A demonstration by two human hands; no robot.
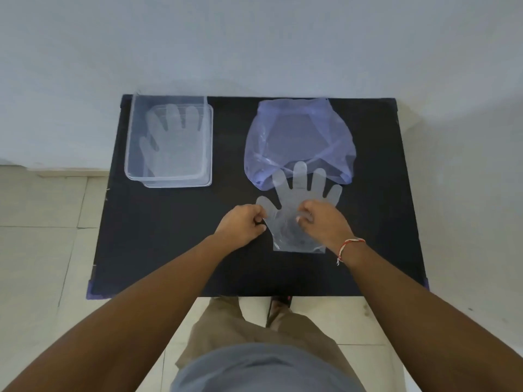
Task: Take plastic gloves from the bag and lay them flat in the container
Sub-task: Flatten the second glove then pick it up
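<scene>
My left hand (240,224) and right hand (322,222), fingers curled, pinch a thin, clear plastic glove (297,199) flat on the black desk (169,236), fingertips overlapping the crinkly purple bag (300,137) (another glove (172,137) lies in the transparent container (130,154)).

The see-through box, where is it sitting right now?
In the head view the box sits at the table's far left corner, left of the purple bag, with a glove flat inside.
</scene>
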